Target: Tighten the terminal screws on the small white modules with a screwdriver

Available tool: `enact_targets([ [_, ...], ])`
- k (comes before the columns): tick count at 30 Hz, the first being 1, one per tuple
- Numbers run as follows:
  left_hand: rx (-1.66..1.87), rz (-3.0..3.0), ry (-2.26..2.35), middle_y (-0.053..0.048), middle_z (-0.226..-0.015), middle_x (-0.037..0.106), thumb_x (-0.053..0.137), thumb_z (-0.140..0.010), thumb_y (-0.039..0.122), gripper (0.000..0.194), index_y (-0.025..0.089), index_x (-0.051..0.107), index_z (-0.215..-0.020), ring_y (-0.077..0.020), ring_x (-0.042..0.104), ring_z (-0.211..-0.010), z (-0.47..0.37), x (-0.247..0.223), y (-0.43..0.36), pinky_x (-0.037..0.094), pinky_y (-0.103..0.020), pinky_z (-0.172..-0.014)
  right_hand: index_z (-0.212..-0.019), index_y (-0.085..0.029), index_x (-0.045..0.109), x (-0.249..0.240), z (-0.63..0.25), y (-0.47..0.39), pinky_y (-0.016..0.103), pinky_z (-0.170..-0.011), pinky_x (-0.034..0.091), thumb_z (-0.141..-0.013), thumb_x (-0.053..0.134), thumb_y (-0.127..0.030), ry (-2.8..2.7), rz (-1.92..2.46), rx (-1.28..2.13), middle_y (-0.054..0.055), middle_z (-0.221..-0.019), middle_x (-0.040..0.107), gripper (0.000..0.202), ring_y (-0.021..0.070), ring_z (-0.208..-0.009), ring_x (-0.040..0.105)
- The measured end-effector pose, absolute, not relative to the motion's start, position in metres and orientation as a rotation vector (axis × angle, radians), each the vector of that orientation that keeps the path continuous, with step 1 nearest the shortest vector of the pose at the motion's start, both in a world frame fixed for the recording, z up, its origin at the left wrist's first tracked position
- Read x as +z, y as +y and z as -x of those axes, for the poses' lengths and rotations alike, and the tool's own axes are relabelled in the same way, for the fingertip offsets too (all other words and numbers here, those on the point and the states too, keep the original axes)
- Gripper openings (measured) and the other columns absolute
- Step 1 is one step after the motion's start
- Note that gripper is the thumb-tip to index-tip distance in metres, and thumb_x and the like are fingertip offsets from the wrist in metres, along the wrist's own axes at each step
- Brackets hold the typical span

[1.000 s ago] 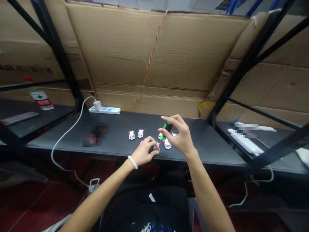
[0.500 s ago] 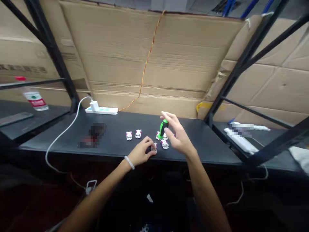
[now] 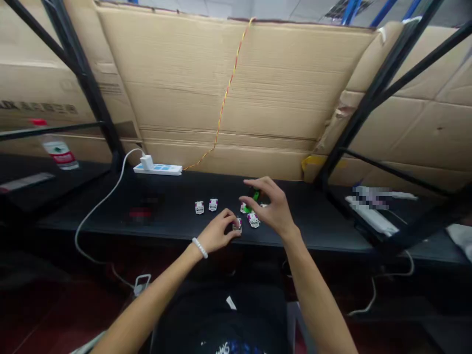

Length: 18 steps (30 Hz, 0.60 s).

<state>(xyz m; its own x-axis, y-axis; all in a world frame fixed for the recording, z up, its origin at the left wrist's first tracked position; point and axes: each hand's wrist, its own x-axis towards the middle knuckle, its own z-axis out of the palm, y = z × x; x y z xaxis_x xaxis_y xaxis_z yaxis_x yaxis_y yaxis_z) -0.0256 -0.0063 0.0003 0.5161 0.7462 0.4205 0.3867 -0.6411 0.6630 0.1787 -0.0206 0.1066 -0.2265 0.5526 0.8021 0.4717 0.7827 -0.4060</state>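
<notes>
My left hand [image 3: 217, 231], with a pale beaded bracelet on its wrist, pinches a small white-and-magenta part [image 3: 238, 226] near the table's front edge. Over to the right, my right hand [image 3: 269, 201] is held with thumb and fingers apart around a green-and-black handled tool [image 3: 254, 193]. Those fingers partly cover the tool, and whether they touch it I cannot tell. Beneath it lie more such parts, among them a white-and-magenta part [image 3: 253, 220] in front. Two others, a left part [image 3: 199, 207] and a right part [image 3: 213, 204], sit farther left.
A white power strip [image 3: 162, 169] with a plugged-in charger [image 3: 146, 162] lies at the back of the black table [image 3: 295, 231]. Its white cable [image 3: 106, 196] loops over the front edge. Black frame posts [image 3: 90, 88] flank both sides, with a bottle [image 3: 61, 152] at left.
My right hand has come lower, bringing its thumb and fingers around the tool's handle, which now leans more to the right. My left hand keeps its pinch. The whole view has shifted slightly.
</notes>
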Motion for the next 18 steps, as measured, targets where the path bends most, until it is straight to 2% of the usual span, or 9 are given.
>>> enact_targets([
  [2, 0.965, -2.259, 0.926, -0.005, -0.107, 0.06, 0.075, -0.092, 0.026, 0.01, 0.02, 0.067, -0.092, -0.0221, 0.064, -0.101, 0.0255, 0.0023, -0.0072, 0.053, -0.039, -0.101, -0.128, -0.026, 0.073, 0.1055, -0.1786, -0.0204, 0.043, -0.089, 0.063, -0.094, 0.074, -0.042, -1.853, 0.798, 0.046, 0.01, -0.111, 0.071, 0.037, 0.0234, -0.093, 0.069],
  [6, 0.95, -2.248, 0.924, -0.005, -0.106, 0.06, 0.075, -0.092, 0.026, 0.011, 0.02, 0.066, -0.091, -0.0218, 0.064, -0.099, 0.0258, 0.0049, -0.0079, 0.054, -0.039, -0.099, -0.158, -0.028, 0.049, 0.1034, -0.1808, -0.0215, 0.046, -0.105, 0.058, -0.108, 0.047, -0.034, -1.918, 0.682, 0.318, 0.013, -0.139, 0.067, 0.05, 0.0242, -0.117, 0.071],
  [7, 0.948, -2.247, 0.926, -0.005, -0.106, 0.06, 0.075, -0.092, 0.027, 0.011, 0.02, 0.066, -0.09, -0.0219, 0.064, -0.099, 0.0259, 0.0049, -0.0077, 0.054, -0.039, -0.099, -0.158, -0.028, 0.049, 0.1032, -0.1813, -0.0217, 0.044, -0.102, 0.06, -0.109, 0.046, -0.033, -1.92, 0.675, 0.346, 0.012, -0.135, 0.069, 0.05, 0.0231, -0.114, 0.072],
  [9, 0.947, -2.248, 0.925, -0.005, -0.106, 0.06, 0.074, -0.092, 0.028, 0.012, 0.02, 0.066, -0.089, -0.0222, 0.063, -0.099, 0.0263, 0.004, -0.0071, 0.054, -0.039, -0.099, -0.144, -0.028, 0.063, 0.1036, -0.1812, -0.0218, 0.038, -0.089, 0.062, -0.104, 0.059, -0.036, -1.896, 0.719, 0.258, 0.009, -0.116, 0.074, 0.041, 0.0207, -0.096, 0.073],
  [11, 0.952, -2.245, 0.923, -0.005, -0.106, 0.06, 0.074, -0.093, 0.03, 0.013, 0.02, 0.066, -0.09, -0.0225, 0.063, -0.1, 0.0267, 0.0027, -0.0064, 0.054, -0.04, -0.1, -0.122, -0.026, 0.075, 0.1043, -0.1803, -0.022, 0.035, -0.078, 0.062, -0.094, 0.075, -0.04, -1.853, 0.77, 0.09, 0.006, -0.099, 0.07, 0.031, 0.019, -0.081, 0.067],
  [12, 0.954, -2.244, 0.92, -0.005, -0.106, 0.06, 0.073, -0.094, 0.03, 0.013, 0.02, 0.066, -0.091, -0.0224, 0.063, -0.1, 0.0268, 0.0021, -0.006, 0.054, -0.04, -0.1, -0.119, -0.025, 0.076, 0.1045, -0.1797, -0.0222, 0.037, -0.078, 0.062, -0.091, 0.078, -0.042, -1.84, 0.79, 0.033, 0.006, -0.098, 0.068, 0.032, 0.0193, -0.08, 0.065],
  [14, 0.955, -2.247, 0.91, -0.005, -0.106, 0.06, 0.074, -0.093, 0.03, 0.013, 0.02, 0.066, -0.091, -0.0222, 0.063, -0.1, 0.0272, 0.0011, -0.0054, 0.054, -0.04, -0.1, -0.133, -0.025, 0.071, 0.1042, -0.1791, -0.0229, 0.042, -0.089, 0.062, -0.095, 0.073, -0.041, -1.868, 0.778, 0.045, 0.011, -0.115, 0.067, 0.041, 0.0222, -0.093, 0.068],
  [16, 0.958, -2.254, 0.907, -0.005, -0.106, 0.06, 0.075, -0.093, 0.029, 0.013, 0.02, 0.066, -0.09, -0.0219, 0.063, -0.1, 0.0274, 0.0004, -0.005, 0.054, -0.04, -0.099, -0.153, -0.027, 0.055, 0.103, -0.1791, -0.0231, 0.046, -0.1, 0.059, -0.104, 0.058, -0.037, -1.929, 0.708, 0.192, 0.014, -0.133, 0.064, 0.05, 0.0237, -0.106, 0.069],
  [18, 0.961, -2.255, 0.906, -0.005, -0.106, 0.06, 0.075, -0.093, 0.03, 0.014, 0.02, 0.066, -0.089, -0.0215, 0.063, -0.099, 0.0276, -0.0003, -0.0046, 0.054, -0.039, -0.098, -0.157, -0.03, 0.049, 0.1015, -0.179, -0.0225, 0.043, -0.098, 0.061, -0.107, 0.051, -0.033, -1.948, 0.656, 0.323, 0.011, -0.13, 0.067, 0.05, 0.0213, -0.102, 0.071],
])
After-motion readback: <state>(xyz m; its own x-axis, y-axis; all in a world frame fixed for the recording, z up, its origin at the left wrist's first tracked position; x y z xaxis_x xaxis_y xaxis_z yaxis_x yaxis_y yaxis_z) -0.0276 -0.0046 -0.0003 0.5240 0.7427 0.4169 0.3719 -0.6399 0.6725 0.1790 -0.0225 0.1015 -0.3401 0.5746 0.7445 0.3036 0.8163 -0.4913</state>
